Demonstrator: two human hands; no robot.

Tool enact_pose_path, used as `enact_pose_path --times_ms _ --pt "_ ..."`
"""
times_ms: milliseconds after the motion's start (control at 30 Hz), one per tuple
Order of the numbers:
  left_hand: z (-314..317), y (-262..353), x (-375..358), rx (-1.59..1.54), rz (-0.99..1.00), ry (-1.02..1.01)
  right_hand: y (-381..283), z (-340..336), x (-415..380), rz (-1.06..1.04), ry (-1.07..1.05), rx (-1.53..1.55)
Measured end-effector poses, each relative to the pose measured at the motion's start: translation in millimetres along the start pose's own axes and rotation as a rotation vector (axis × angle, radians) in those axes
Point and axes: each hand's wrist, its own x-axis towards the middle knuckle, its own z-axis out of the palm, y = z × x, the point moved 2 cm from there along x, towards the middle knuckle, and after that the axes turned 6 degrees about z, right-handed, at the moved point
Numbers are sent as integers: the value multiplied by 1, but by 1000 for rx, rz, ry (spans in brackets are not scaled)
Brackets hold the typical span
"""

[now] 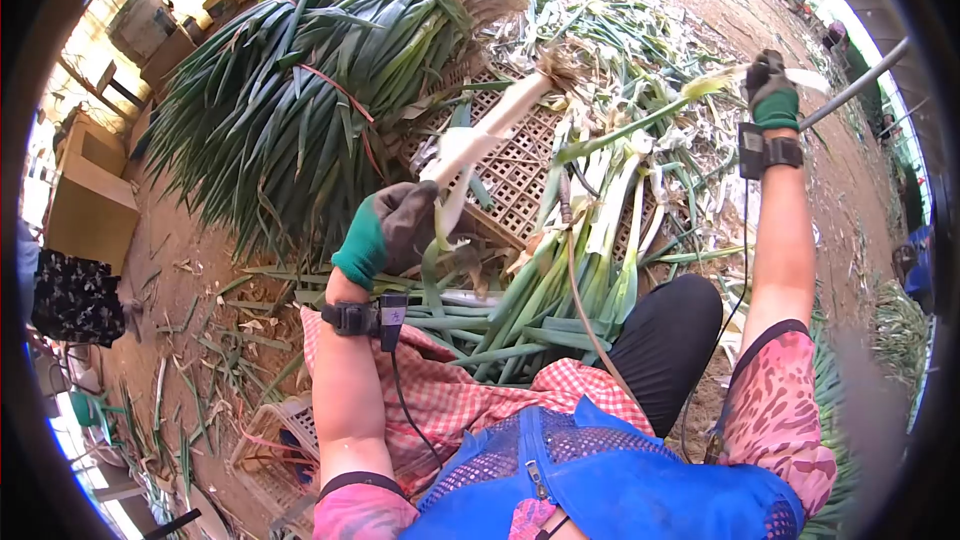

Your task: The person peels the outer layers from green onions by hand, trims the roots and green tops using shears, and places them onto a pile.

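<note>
My left hand [395, 225], in a dark-palmed green glove, is closed around a Welsh onion [490, 130]. Its white stalk slants up and right to a root end with brown roots. Off to the far right, my right hand [770, 90], gloved alike, is closed on a long strip of onion leaf [700, 85], pale near the glove and greener toward the middle. A white piece sticks out past its far side. Below the hands, several Welsh onions [560, 290] with pale stalks lie by my lap. A thin brown hose [582, 315] runs over them.
An upturned-looking plastic crate [515, 155] sits in front of me, with a large tied bundle of Welsh onions [310, 90] on its left. Leaf scraps [620, 30] are heaped behind. A cardboard box [95, 195] stands left; a metal pole [855, 85] slants in at right.
</note>
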Motion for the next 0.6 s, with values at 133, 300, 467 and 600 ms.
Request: enact_pose_path --times_ms 133,300,467,600 --pt "9 -17 20 -80 26 16 -71 -52 -60 -177 -44 355" --pt "49 -5 24 -122 26 -88 -200 53 -154 113 -1162 1864" --pt "52 -11 27 -110 44 -111 -290 61 -202 435 -1374 1347" --pt "31 -17 26 44 -26 -132 -235 105 -164 34 -1331 1171"
